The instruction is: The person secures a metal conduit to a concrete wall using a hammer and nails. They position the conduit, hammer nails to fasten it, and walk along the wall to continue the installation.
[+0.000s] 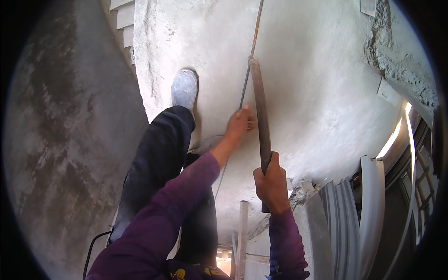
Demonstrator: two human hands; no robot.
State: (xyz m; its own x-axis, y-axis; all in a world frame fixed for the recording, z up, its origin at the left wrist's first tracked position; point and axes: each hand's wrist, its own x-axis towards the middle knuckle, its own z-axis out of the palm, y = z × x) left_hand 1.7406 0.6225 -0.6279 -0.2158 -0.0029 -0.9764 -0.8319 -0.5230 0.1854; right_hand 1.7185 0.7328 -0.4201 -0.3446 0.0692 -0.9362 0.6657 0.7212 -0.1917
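Note:
My right hand [270, 186] is wrapped round the lower part of a long dark pipe [262, 112]. The pipe points away from me, and its worn far end overlaps a thin metal rod [245, 84]; I cannot tell whether they touch. That rod runs from the far edge down toward my legs, rusty brown in its far stretch. My left hand [238, 123] is over the rod, left of the pipe, fingers loosely apart and reaching toward the pipe. The rod passes behind this hand, and no grip on it shows.
My dusty shoe [185, 88] stands on a pale concrete slab [317, 93]. Left of its edge lies a darker, stained floor [60, 116]. Grey corrugated sheets [343, 219] stand at the lower right. An upright pole [242, 233] is near my legs. Broken concrete [396, 70] edges the far right.

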